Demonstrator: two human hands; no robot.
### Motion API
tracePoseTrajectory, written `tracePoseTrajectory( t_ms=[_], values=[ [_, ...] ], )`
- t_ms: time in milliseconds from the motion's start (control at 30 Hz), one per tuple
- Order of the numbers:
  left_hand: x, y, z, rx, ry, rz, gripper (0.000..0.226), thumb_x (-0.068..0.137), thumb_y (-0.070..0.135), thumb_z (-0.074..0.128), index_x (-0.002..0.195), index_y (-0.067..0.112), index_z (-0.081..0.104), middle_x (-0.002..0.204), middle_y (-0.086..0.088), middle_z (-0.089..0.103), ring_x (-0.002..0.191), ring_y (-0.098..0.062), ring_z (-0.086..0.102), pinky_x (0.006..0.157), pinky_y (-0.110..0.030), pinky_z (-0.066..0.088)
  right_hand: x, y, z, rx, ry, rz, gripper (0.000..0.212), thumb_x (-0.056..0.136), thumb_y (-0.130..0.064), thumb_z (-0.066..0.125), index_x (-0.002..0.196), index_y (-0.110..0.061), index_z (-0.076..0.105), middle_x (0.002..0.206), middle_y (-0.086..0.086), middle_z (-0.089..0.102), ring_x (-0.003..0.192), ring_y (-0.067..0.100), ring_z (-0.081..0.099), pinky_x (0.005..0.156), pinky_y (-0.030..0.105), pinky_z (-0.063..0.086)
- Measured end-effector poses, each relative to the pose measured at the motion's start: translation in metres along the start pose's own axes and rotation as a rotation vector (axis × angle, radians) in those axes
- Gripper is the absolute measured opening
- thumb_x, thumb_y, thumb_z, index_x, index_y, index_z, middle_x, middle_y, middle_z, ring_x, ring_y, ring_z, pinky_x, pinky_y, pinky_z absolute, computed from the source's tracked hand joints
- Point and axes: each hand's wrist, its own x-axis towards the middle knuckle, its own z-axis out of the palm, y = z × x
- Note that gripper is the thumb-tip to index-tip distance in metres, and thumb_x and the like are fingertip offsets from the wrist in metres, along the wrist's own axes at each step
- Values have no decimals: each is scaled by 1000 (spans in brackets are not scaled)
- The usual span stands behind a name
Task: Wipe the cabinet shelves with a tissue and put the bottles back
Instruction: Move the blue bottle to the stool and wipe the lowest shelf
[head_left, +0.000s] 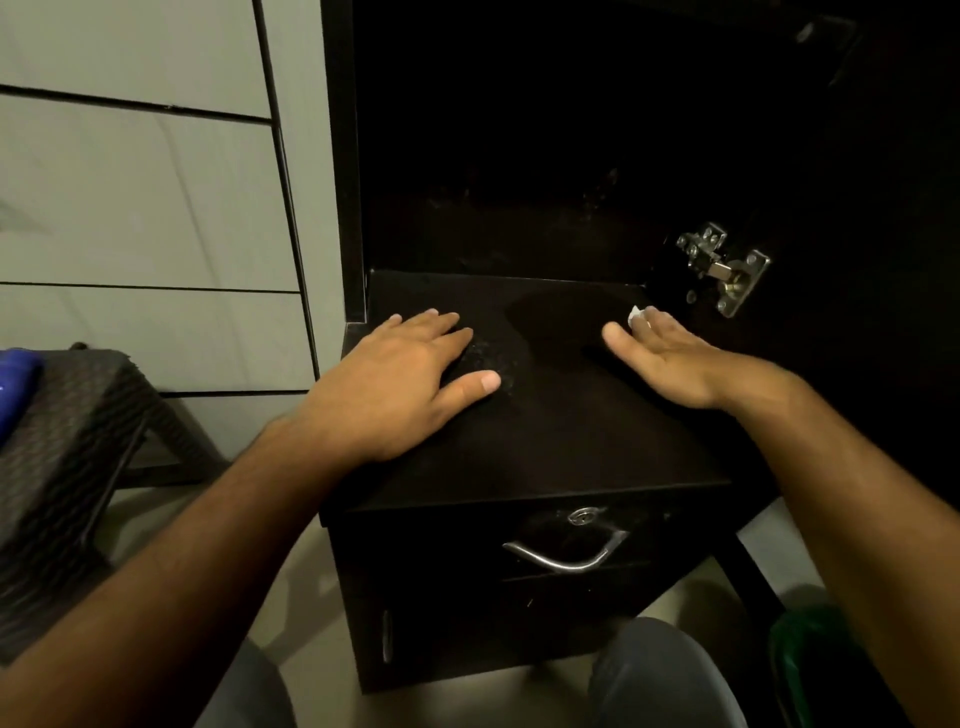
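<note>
The left hand (410, 374) lay palm down on the black cabinet shelf (561, 431), fingers straight and spread, holding nothing. To its right, well apart across bare shelf, the right hand (670, 358) rested on its outer edge, palm turned inward, fingers nearly straight, with a small white tissue (635, 313) at its fingertips; whether it was pinched or only touched could not be told. Between the hands the shelf showed a dull smudge, and ahead of them it ran back into the dark cabinet interior. Just beyond the right hand a metal hinge (724, 267) sat on the side wall. Nearer than both wrists the shelf ended at a front edge above a drawer with a metal handle (566, 553). Left of the left hand stood a pale panelled wall (145, 197) and a woven stool (67, 431). No bottles were clearly visible.
</note>
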Motion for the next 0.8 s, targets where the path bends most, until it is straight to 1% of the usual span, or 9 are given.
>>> tracePoseTrajectory(
  t_ms=[67,133,233,300,367,500,567,700,800],
  values=[
    [-1,1,0,-4,1,-19,91,78,75,13,153,24,24,161,2,18,149,-12,11,122,-36,8,16,-15,-1,-7,21,0,107,73,-87,5,156,-18,-1,163,0,-10,149,14,-12,119,38,-3],
    [-2,2,-1,-8,11,-33,94,76,75,11,153,23,24,161,2,18,148,-12,12,122,-36,9,23,-32,1,-7,28,-61,104,77,-85,5,156,-17,0,163,1,-9,149,15,-12,119,37,-3],
    [-2,2,-2,-22,21,-43,95,75,76,11,153,23,24,161,3,19,148,-11,13,122,-35,10,7,-37,10,-15,-9,-218,108,71,-86,0,155,-19,-3,163,-2,-11,148,11,-14,121,37,-4],
    [-3,2,-1,-25,21,-37,96,75,77,10,153,22,24,161,2,19,148,-11,14,122,-35,10,-9,-24,11,-9,-39,-240,108,68,-84,-1,155,-22,-3,162,-6,-10,147,7,-14,121,35,-5],
    [-3,2,0,-24,25,-32,98,74,77,9,153,22,25,161,2,20,148,-12,14,122,-35,10,-4,-10,4,-35,-20,-144,106,70,-85,1,156,-21,-1,163,-6,-7,148,8,-9,121,35,-2],
    [-3,0,1,-34,56,-28,98,74,78,9,152,22,27,160,2,23,148,-11,17,122,-35,12,33,-16,-10,-59,19,55,108,77,-86,5,155,-11,2,164,5,-3,150,20,-5,121,42,2],
    [-4,1,1,-38,69,-29,97,74,78,9,152,22,28,159,2,26,147,-12,18,121,-35,13,48,-27,-11,-37,23,104,107,79,-85,5,155,-9,4,163,9,-2,150,24,-3,121,45,3],
    [-6,1,2,-38,91,-27,93,81,79,8,151,23,30,158,2,28,147,-12,20,121,-35,15,64,-38,-12,-14,87,187,109,78,-87,4,153,-11,19,162,13,10,149,31,9,120,50,12],
    [-7,1,2,-48,122,-45,83,85,72,16,149,23,34,157,3,31,146,-12,24,120,-35,17,66,-46,-12,-29,80,220,111,74,-90,2,153,-14,22,161,14,10,149,32,8,119,51,12]
  ],
)
